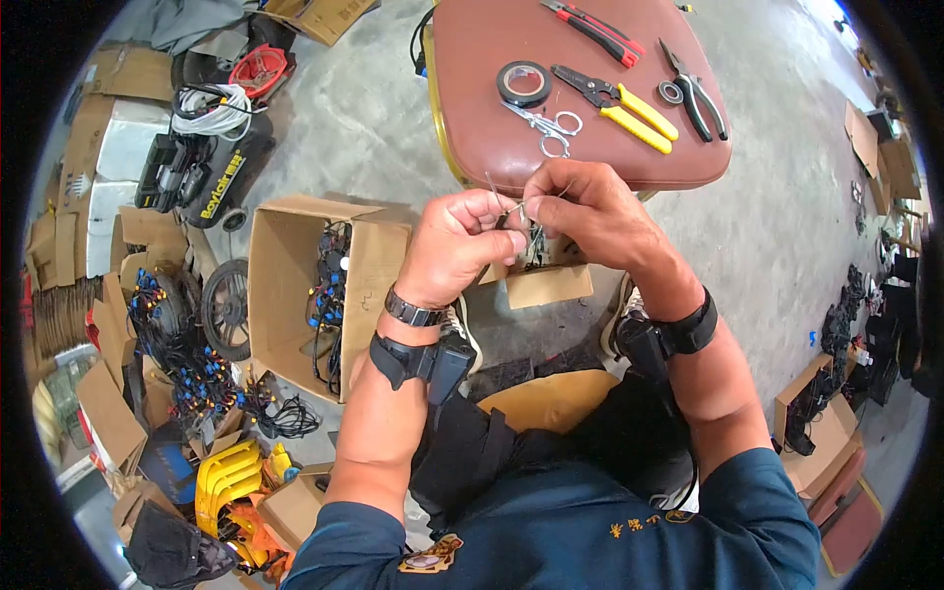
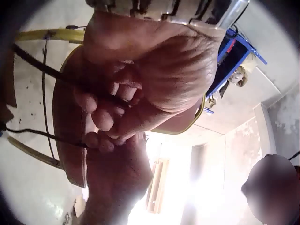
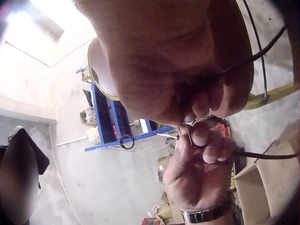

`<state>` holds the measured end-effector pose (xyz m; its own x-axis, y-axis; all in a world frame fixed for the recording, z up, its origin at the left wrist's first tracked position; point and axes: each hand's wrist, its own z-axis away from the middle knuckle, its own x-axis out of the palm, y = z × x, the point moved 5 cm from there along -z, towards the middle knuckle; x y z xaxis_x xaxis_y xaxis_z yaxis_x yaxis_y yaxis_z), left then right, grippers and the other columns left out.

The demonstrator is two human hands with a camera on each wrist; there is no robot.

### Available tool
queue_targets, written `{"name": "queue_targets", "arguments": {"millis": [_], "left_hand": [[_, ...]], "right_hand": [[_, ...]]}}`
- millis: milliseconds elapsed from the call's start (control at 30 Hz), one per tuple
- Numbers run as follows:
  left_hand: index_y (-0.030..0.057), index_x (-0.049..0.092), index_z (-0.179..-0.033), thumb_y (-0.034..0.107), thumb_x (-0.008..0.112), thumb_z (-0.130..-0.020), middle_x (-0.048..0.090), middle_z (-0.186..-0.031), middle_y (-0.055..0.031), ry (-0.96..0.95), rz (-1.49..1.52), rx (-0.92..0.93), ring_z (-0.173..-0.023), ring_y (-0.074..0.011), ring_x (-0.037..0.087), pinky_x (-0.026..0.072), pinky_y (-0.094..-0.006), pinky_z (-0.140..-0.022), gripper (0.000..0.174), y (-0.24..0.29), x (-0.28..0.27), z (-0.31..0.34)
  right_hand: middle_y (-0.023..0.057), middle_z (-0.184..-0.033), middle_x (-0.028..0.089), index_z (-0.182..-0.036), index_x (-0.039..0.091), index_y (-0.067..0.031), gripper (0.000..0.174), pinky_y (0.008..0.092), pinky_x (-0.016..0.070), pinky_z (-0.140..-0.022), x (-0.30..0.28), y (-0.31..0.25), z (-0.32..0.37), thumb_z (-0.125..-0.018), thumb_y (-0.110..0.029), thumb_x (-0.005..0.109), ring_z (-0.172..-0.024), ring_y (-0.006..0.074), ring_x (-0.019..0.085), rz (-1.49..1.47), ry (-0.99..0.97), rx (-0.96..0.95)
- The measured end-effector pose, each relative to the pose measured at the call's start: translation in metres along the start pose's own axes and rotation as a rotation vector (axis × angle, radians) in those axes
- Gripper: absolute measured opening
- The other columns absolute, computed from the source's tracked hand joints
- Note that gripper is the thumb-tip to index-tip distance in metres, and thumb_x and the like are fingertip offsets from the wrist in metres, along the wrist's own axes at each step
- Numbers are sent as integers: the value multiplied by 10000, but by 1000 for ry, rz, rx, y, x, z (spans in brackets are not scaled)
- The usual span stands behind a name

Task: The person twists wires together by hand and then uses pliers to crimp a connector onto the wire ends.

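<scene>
Both hands meet in front of the padded stool in the head view. My left hand (image 1: pixel 457 246) pinches thin wire ends (image 1: pixel 521 208) between thumb and fingers. Opposite it, my right hand (image 1: pixel 595 216) pinches wire too, its fingertips right at the left ones. One black cable (image 2: pixel 44 69) runs into the left hand in the left wrist view; another dark cable (image 2: pixel 44 134) leads into the right hand. Fine loose strands (image 3: pixel 189 135) stick out between the fingertips in the right wrist view. The fingers hide most of the place where the wires meet.
On the stool's brown seat (image 1: pixel 492 49) lie folding scissors (image 1: pixel 551 125), black tape (image 1: pixel 523 84), yellow-handled wire strippers (image 1: pixel 629 110), pliers (image 1: pixel 693 93) and a red-handled cutter (image 1: pixel 602 37). A small carton (image 1: pixel 551 287) sits below the hands. To the left stands a box (image 1: pixel 285 285) of cables.
</scene>
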<state>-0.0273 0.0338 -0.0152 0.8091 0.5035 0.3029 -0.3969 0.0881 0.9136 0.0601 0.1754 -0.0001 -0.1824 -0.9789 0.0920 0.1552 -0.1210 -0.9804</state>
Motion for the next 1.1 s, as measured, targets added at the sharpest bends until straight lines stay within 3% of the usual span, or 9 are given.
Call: {"name": "queue_targets", "arguments": {"millis": [67, 267, 367, 467, 667, 767, 867, 1100], "left_hand": [[10, 701, -969, -35, 680, -811, 681, -832, 16, 25, -44, 54, -702, -42, 573, 459, -209, -632, 165, 2, 4, 2], [15, 691, -907, -57, 685, -789, 647, -856, 22, 175, -307, 279, -727, -40, 518, 422, -201, -643, 139, 7, 9, 2], [0, 679, -890, -60, 724, -778, 639, -872, 6, 210, -331, 363, -752, -44, 527, 431, -212, -652, 135, 12, 11, 4], [-20, 671, -946, -88, 748, -797, 666, -967, -44, 168, -375, 465, -855, -100, 598, 494, -252, -729, 181, 13, 10, 4], [-23, 671, -945, -96, 770, -768, 674, -968, -63, 173, -452, 525, -891, -128, 614, 492, -257, -765, 216, 14, 8, 4], [8, 706, -888, -19, 819, -731, 671, -872, -32, 208, -373, 543, -752, -85, 567, 463, -239, -673, 196, 17, 11, 3], [6, 710, -892, -4, 827, -736, 683, -873, -48, 183, -408, 616, -770, -94, 596, 480, -245, -689, 196, 21, 12, 5], [-9, 706, -899, 6, 798, -793, 686, -872, -48, 197, -260, 447, -752, -88, 594, 480, -241, -650, 141, 14, 9, 9]], "right_hand": [[1, -794, 618, -908, 638, -1, 111, 251, 459, -641, 1, 0, 1, -912, -110, 618, -707, 83, 547, -54, -23, 42], [2, -801, 628, -910, 653, -14, 109, 237, 457, -629, 2, 3, 1, -908, -119, 625, -699, 79, 552, -164, -71, 40], [0, -799, 632, -902, 656, -20, 100, 230, 454, -621, 2, 1, 2, -906, -116, 627, -685, 76, 556, -217, -66, 39], [-3, -800, 637, -896, 658, -24, 103, 225, 454, -617, 2, -1, 3, -904, -121, 625, -672, 74, 561, -222, -63, 55], [-7, -795, 640, -889, 659, -27, 127, 224, 458, -615, 0, -4, 5, -917, -147, 629, -671, 67, 561, -199, -67, 64], [-9, -792, 638, -889, 660, -27, 132, 225, 461, -617, 0, -5, 6, -920, -151, 632, -670, 68, 561, -214, -65, 62], [-9, -789, 637, -889, 662, -25, 133, 226, 461, -621, 0, -3, 6, -920, -151, 633, -668, 69, 560, -206, -76, 57], [-7, -773, 632, -899, 668, -20, 103, 231, 461, -619, 1, -1, 7, -908, -121, 647, -675, 72, 567, -239, -131, 67]]}}
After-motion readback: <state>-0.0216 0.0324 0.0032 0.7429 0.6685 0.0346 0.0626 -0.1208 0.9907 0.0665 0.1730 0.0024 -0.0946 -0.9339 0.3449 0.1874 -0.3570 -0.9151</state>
